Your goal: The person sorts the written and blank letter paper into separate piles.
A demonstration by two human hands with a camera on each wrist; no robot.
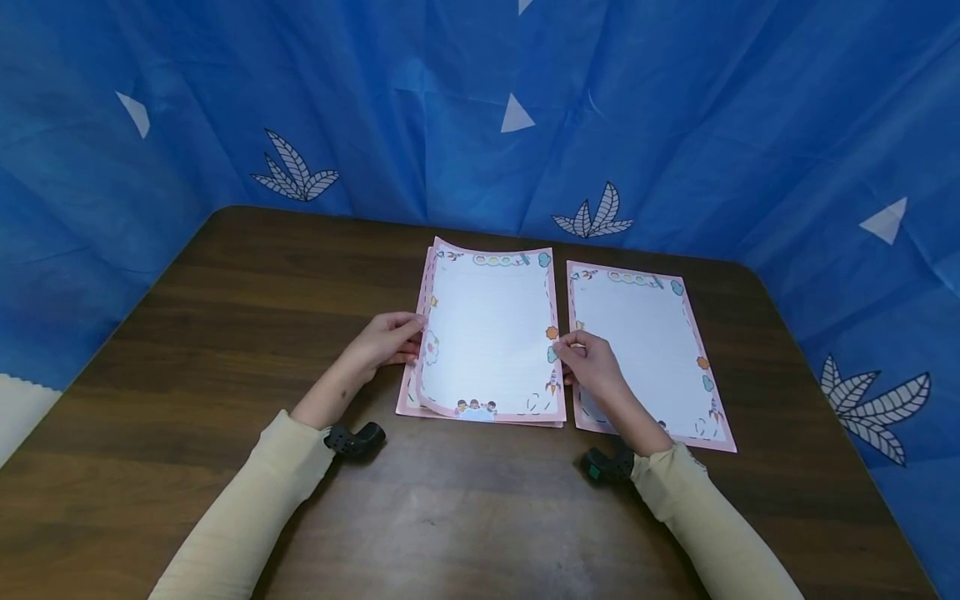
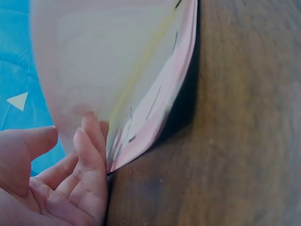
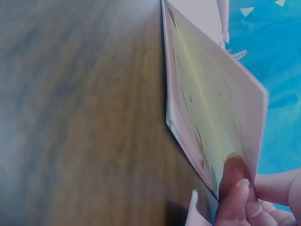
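Note:
A pink-bordered sheet of paper [image 1: 487, 333] with cartoon drawings round its edge is raised a little over a stack of similar paper [image 1: 408, 402]. My left hand [image 1: 392, 337] pinches its left edge; in the left wrist view the thumb [image 2: 44, 140] lies on the outer side and fingers reach underneath. On the opposite edge, my right hand [image 1: 588, 360] grips the sheet between thumb and fingers. The right wrist view shows the lifted sheet [image 3: 235, 108] standing away from the paper below, fingertips [image 3: 233, 172] against its underside.
A second pile of the same bordered paper [image 1: 641, 333] lies to the right, partly under my right forearm. All of it rests on a dark wooden table [image 1: 465, 500]. Blue curtain [image 1: 450, 125] with white leaf and triangle prints hangs behind the table.

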